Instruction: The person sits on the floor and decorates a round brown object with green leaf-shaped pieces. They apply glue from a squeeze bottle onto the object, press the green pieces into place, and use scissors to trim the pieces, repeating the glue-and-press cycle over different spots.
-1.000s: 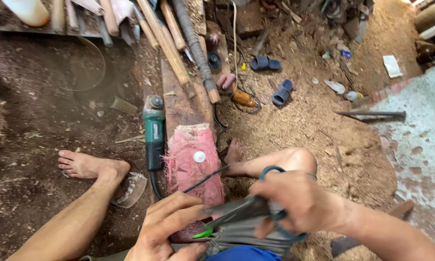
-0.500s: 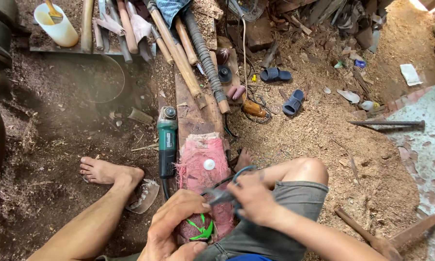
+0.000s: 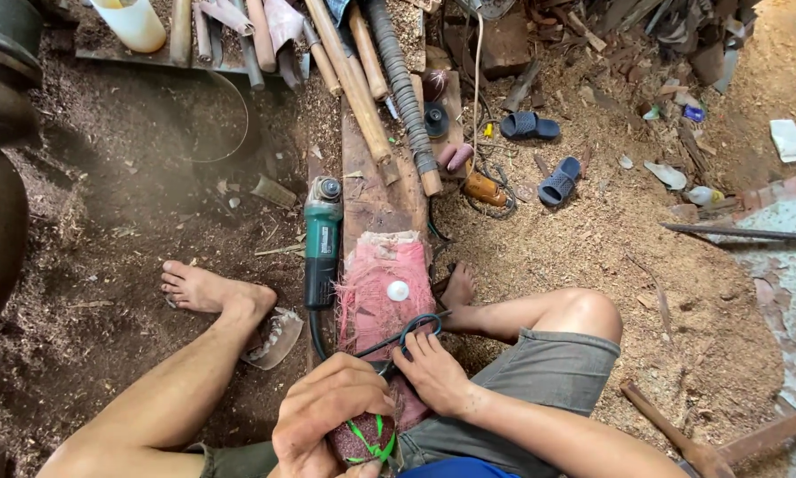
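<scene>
My left hand (image 3: 327,420) is closed around a dark round object bound with green bands (image 3: 364,440), held low between my knees. My right hand (image 3: 433,376) rests on the pink cloth pad (image 3: 376,274), its fingers on the blue-handled scissors (image 3: 416,329) that lie across the pad. A small white disc (image 3: 398,290) sits on the cloth. A green angle grinder (image 3: 323,241) lies just left of the pad, on the edge of a wooden plank (image 3: 371,190). My bare left foot (image 3: 208,290) and right foot (image 3: 458,288) rest on the sawdust on either side.
Wooden sticks and a ribbed hose (image 3: 402,84) lie across the plank's far end. Two dark blue slippers (image 3: 540,155) sit at the upper right. A hammer (image 3: 672,434) lies at the lower right, a metal rod (image 3: 734,234) at the right, and a white cup (image 3: 132,22) at the top left.
My right hand has come down from in front of my knee and brought the scissors onto the pink cloth. The left hand stays closed on the green-banded object.
</scene>
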